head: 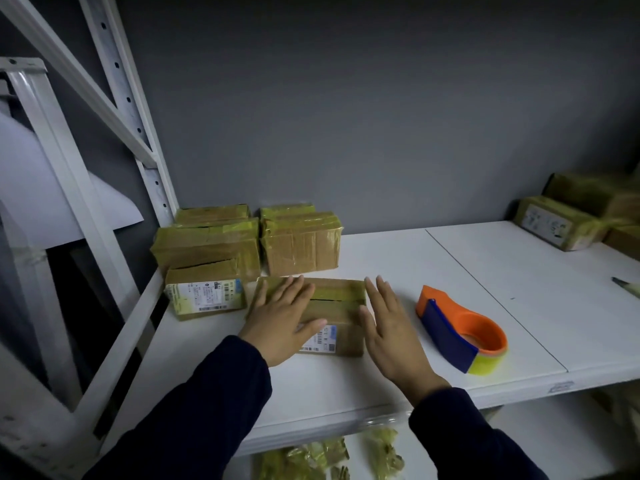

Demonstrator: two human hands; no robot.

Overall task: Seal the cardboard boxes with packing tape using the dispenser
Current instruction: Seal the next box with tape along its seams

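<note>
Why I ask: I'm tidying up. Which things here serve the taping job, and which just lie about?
Job: box under the left hand, tape dispenser, stacked taped boxes.
Lying about: crumpled tape scraps on the lower shelf, white sheet at left.

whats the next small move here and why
Probably the right hand should reach right for the tape dispenser. The box under the flat left hand shows a dark open seam across its top. Neither hand holds anything, and the dispenser lies idle on the shelf close by.
</note>
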